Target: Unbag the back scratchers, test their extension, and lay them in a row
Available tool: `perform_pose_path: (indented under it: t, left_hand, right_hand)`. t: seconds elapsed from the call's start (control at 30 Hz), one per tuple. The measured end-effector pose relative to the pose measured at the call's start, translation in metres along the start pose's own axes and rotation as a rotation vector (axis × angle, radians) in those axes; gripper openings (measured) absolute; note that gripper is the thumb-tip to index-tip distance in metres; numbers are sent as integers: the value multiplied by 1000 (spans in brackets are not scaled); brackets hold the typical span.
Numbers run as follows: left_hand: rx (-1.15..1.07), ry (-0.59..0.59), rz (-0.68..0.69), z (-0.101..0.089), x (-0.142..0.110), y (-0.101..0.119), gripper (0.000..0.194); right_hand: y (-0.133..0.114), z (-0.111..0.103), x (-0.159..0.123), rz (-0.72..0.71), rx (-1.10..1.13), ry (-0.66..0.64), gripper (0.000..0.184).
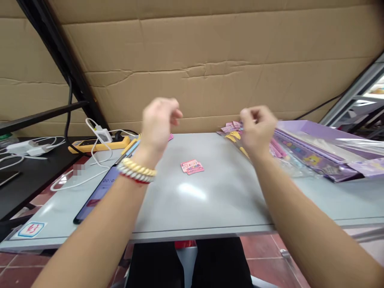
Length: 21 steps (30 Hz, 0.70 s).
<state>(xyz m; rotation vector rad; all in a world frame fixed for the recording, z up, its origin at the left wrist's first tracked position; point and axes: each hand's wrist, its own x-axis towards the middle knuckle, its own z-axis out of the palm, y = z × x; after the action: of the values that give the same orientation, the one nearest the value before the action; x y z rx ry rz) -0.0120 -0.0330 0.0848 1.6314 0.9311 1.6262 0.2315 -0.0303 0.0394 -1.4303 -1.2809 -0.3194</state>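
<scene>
My left hand point(160, 124) is raised above the far left of the grey table, its fingers curled in and slightly blurred; I see nothing in it. Two twisted bracelets point(137, 171) circle that wrist. On the far right, my right hand point(258, 130) is also up, thumb and fingers curled together, with nothing showing in it. Beside it lie yellow-handled tools point(235, 138), partly hidden by the hand, and small pink packets point(232, 127). Between my hands, a few small pink printed cards point(192, 167) lie overlapping on the table.
A phone point(102, 188) showing a timer lies under my left forearm. Behind it are pens point(132, 147), a yellow power strip point(99, 145) and white cables point(90, 180). An open purple box point(318, 154) with clear plastic wrap stands right. Cardboard point(210, 60) walls off the back.
</scene>
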Motion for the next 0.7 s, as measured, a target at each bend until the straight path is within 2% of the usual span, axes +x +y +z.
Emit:
perform_pose_path:
  t: [0.07,0.13,0.17,0.23,0.3,0.4,0.47,0.53,0.63,0.7]
  left_hand:
    - [202,-117,-46,17,-1,-34,14]
    - [484,-192,-15,25,-6,-66,13]
    - [621,-274,3,25,-9,-79,13]
    - [806,-352,11,22,-16,-95,18]
    - [908,-411,-21,17,-21,-99,21]
    - [976,-569,-62,15,-26,-94,24]
    - [999,-664,-54,15,-28,-89,34]
    - [1009,-710,-41,15,-29,-85,52]
    - [1001,-790,-29,12,-31,-81,72]
    - [983,-841,-16,10,-31,-81,75]
  right_hand:
    - [2,9,-18,60,14,-67,24]
    - [4,16,-33,67,51,-282,19]
    - [3,18,-38,49,65,-396,18]
    - [1,19,-45,17,59,-543,18]
    - [-2,17,-46,24,27,-607,19]
    - [-2,16,-46,57,15,-721,25]
    - [1,18,-47,51,9,-846,31]
    - [3,20,-48,36,-14,-936,36]
    - [4,21,-49,5,-38,-981,39]
    - [3,22,-50,1,-47,-984,39]
